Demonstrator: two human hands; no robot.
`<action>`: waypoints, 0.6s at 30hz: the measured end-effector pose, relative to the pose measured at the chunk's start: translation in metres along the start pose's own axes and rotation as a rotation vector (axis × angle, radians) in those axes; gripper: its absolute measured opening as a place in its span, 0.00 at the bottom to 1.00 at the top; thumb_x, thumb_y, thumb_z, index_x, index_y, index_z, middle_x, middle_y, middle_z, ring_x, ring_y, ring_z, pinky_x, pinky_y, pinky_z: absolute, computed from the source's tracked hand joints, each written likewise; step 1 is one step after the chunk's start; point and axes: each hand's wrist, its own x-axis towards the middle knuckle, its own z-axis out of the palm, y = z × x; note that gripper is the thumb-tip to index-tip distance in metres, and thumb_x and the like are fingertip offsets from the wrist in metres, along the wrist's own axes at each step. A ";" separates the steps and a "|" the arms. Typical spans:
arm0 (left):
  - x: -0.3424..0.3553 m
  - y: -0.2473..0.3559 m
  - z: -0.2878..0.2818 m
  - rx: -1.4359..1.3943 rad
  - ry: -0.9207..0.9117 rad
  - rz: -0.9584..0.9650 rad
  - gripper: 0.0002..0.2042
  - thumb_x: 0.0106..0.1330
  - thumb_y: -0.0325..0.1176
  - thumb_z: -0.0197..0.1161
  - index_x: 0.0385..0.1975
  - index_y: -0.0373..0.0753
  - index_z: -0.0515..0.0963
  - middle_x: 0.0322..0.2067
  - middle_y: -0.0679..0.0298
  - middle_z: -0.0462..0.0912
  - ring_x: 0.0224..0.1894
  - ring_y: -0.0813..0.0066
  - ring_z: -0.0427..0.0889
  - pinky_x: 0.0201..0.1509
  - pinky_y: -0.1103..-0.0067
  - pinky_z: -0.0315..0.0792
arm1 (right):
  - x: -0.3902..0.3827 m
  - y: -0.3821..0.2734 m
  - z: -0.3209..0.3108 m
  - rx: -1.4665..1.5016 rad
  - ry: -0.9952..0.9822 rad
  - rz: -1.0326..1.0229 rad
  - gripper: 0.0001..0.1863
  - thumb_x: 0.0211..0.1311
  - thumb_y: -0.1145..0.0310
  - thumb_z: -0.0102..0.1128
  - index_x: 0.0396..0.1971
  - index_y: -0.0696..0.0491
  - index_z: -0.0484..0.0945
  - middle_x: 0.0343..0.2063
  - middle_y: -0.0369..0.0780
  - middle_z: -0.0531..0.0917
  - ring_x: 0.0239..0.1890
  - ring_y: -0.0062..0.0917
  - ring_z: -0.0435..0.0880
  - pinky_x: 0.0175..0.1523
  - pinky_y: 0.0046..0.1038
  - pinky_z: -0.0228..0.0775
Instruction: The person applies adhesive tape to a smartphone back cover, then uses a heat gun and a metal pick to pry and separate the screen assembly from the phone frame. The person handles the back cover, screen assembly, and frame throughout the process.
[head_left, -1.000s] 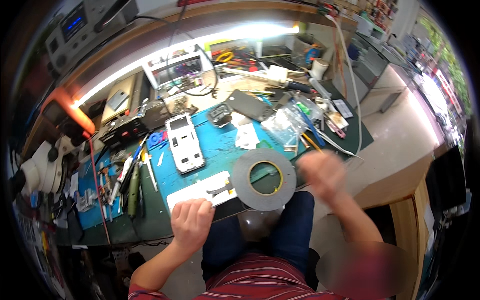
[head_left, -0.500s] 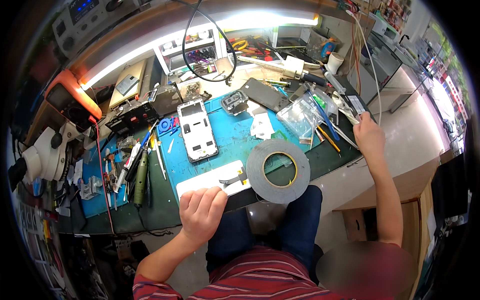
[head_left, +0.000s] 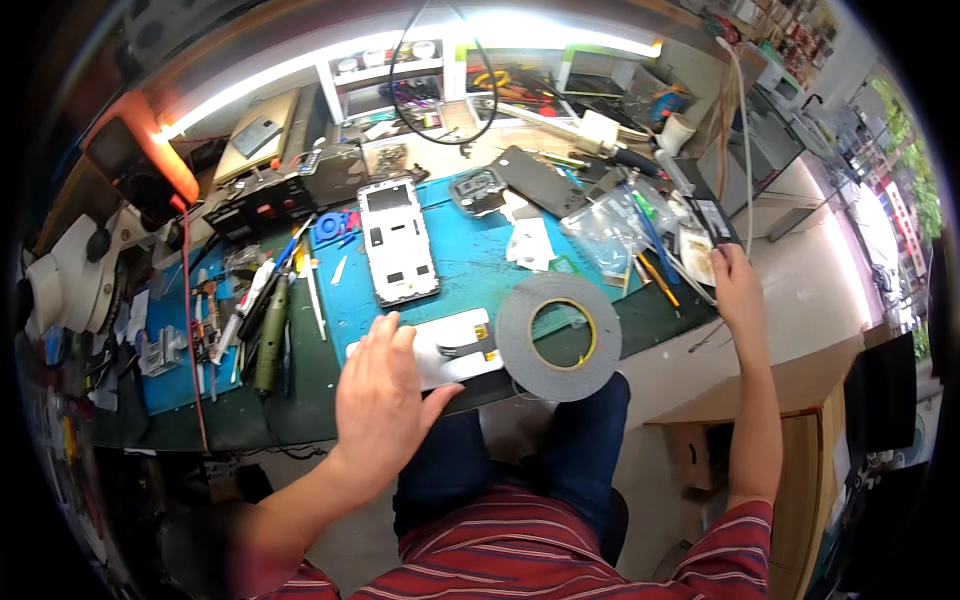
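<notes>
A white phone screen panel [head_left: 455, 335] with a short dark ribbon cable lies at the bench's front edge. My left hand [head_left: 378, 400] rests over its left end, fingers stretched and thumb apart. Against the panel's right end lies a large roll of grey tape [head_left: 520, 350] with a yellow core, overhanging the edge. My right hand [head_left: 738, 295] is at the bench's right edge, its fingers pinched together. Beside those fingertips is a whitish piece with a brownish patch [head_left: 697, 256]; whether they grip it, I cannot make out. A pale phone frame [head_left: 400, 250] lies behind the panel.
The blue mat [head_left: 470, 270] also bears a dark phone back [head_left: 538, 182] and clear plastic bags [head_left: 605, 230]. Several pens and tweezers lie at right. A green-handled tool [head_left: 272, 335] and an orange multimeter [head_left: 140, 150] are at left. A black cable loop [head_left: 490, 115] hangs overhead.
My left hand has opened from a curled grip at the panel's near edge and spread over its left end. My right hand has moved slightly nearer, and the whitish piece now shows by its fingertips.
</notes>
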 end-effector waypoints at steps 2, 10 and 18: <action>0.004 -0.003 -0.004 -0.024 -0.057 -0.011 0.41 0.48 0.41 0.84 0.60 0.33 0.68 0.50 0.51 0.79 0.52 0.50 0.80 0.56 0.61 0.73 | 0.000 0.004 -0.001 0.041 0.054 -0.020 0.13 0.76 0.65 0.58 0.50 0.59 0.77 0.30 0.44 0.85 0.34 0.39 0.84 0.43 0.34 0.75; 0.032 -0.018 -0.019 0.029 -0.342 -0.017 0.42 0.47 0.50 0.83 0.57 0.30 0.72 0.49 0.53 0.75 0.53 0.54 0.74 0.59 0.65 0.69 | -0.099 -0.110 -0.004 0.427 -0.535 -0.596 0.27 0.48 0.65 0.82 0.48 0.52 0.80 0.49 0.41 0.82 0.47 0.37 0.82 0.52 0.36 0.77; 0.030 -0.016 -0.030 0.075 -0.458 -0.061 0.38 0.47 0.48 0.83 0.52 0.29 0.74 0.48 0.54 0.70 0.50 0.56 0.74 0.54 0.68 0.74 | -0.096 -0.108 0.000 0.375 -0.522 -0.650 0.30 0.42 0.72 0.81 0.50 0.51 0.82 0.45 0.40 0.82 0.45 0.38 0.81 0.53 0.37 0.75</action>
